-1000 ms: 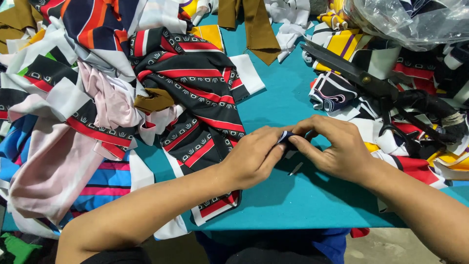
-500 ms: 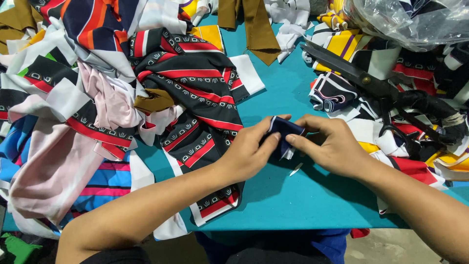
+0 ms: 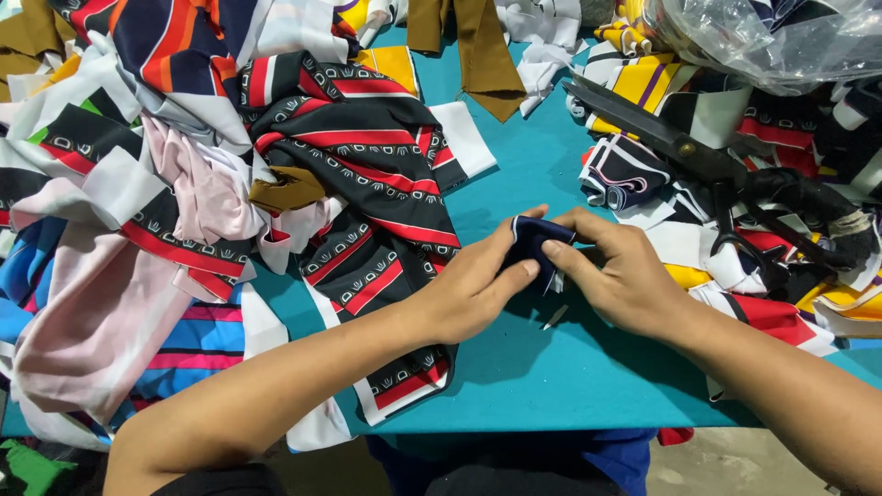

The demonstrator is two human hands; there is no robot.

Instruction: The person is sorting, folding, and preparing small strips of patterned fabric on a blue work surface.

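Cloth piece (image 3: 533, 241) raised, both hands pinching.

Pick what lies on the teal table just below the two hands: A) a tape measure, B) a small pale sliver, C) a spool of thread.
B: a small pale sliver lies on the bare teal table just below the left hand and right hand.
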